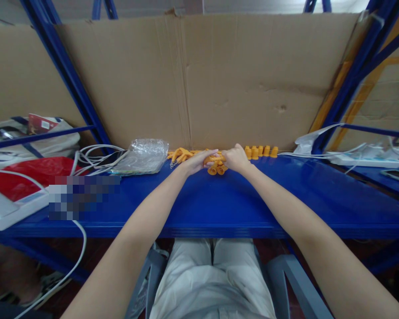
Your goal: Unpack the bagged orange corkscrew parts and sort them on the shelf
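Hands meeting on orange caps at the far edge of the table

Your right hand (pixel 235 158) is curled shut around a cluster of orange caps (pixel 217 168) at twelve o'clock. Your left hand (pixel 197 161) lays long fingers onto the same cluster, though you cannot tell whether that grip truly pinches. A few caps hang out below the two hands. The work sits hard against the cardboard wall (pixel 219 79), which likely serves as a backstop for small pieces. A loose heap (pixel 181 154) lies at eleven o'clock and an upright row (pixel 260 151) at one, so the two lots stay apart. The crinkled plastic bag (pixel 142 156) and white cables (pixel 93 155) crowd ten o'clock, and a power strip (pixel 352 158) lies at two. The blue table (pixel 219 199) nearer you carries nothing.
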`<state>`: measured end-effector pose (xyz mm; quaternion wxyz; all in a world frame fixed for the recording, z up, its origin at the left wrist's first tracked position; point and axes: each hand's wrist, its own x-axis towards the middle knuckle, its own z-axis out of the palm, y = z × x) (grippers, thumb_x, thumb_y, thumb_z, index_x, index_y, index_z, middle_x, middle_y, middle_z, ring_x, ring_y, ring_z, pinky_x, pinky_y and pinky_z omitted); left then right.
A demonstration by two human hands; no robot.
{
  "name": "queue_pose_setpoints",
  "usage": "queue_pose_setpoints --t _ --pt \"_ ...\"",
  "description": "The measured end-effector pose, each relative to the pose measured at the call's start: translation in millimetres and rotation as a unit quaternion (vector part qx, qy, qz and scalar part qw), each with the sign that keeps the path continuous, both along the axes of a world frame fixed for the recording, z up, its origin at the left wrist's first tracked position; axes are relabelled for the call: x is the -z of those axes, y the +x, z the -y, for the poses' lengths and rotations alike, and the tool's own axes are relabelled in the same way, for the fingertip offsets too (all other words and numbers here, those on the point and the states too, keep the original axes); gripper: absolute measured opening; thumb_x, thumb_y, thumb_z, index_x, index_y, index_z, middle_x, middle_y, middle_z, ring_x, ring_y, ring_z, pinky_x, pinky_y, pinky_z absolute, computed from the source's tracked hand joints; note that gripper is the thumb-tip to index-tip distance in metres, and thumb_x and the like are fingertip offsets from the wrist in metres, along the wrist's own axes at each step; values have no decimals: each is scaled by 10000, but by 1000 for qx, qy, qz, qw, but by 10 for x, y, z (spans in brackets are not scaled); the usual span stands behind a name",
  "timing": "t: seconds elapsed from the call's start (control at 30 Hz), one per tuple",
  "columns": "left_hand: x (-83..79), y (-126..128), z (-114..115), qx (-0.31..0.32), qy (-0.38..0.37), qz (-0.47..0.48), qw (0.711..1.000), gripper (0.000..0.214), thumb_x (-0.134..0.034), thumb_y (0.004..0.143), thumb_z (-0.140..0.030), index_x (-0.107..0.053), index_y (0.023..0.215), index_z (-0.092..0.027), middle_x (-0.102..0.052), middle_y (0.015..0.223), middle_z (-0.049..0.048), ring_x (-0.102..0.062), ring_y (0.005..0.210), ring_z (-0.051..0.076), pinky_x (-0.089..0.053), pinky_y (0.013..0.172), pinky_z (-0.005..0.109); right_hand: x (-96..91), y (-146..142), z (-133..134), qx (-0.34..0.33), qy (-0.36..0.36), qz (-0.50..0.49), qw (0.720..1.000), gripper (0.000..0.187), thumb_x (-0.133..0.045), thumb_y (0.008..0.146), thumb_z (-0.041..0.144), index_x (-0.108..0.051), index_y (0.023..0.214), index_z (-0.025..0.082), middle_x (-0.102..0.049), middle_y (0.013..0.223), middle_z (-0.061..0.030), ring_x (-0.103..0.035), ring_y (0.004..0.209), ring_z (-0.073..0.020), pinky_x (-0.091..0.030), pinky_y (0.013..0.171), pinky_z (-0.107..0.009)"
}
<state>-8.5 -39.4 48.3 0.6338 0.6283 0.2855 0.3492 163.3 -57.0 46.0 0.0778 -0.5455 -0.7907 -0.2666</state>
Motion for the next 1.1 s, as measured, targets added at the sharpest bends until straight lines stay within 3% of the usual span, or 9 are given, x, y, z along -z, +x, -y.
queue_pose_setpoints --t 0.27,0.43,0.63,0.8,1.1 --pt "-42 26 62 -30 -57 4 998 372 -464 969 -371 -539 666 -168 -348 447 -68 -272 364 48 -236 406 172 -1 -34 19 -4 2 5 1000 307 -490 901 158 -731 1078 92 -774 947 -209 -719 861 -265 -307 824 -362" --pt "-21 12 20 -42 -62 -2 997 345 -461 968 -383 -524 697 -180 -368 458 -72 -257 349 44 -256 401 169 9 -44 15 -6 -2 12 1000 311 -484 910 176 -729 1077 84 -771 948 -218 -720 860 -273 -305 819 -366" --pt "6 -22 -41 -47 -85 -14 995 339 -435 949 -416 -517 701 -200 -278 388 -92 -223 315 65 -299 393 182 -6 -78 37 -5 -18 22 1000 325 -487 924 203 -729 1099 74 -768 956 -224 -719 884 -275 -307 825 -363" --pt "-18 -47 -49 -42 -131 -14 990 349 -361 943 -397 -509 691 -207 -259 361 -86 -180 296 73 -284 367 189 -18 -95 49 -7 -18 30 999 319 -499 930 218 -726 1102 75 -768 960 -223 -720 913 -276 -307 843 -364" --pt "-20 -56 -88 -33 -146 -14 989 305 -392 914 -420 -497 711 -218 -261 361 -87 -179 297 77 -264 353 180 -24 -101 43 -6 -18 30 999 312 -495 924 200 -723 1101 83 -769 964 -221 -721 927 -279 -311 838 -365"
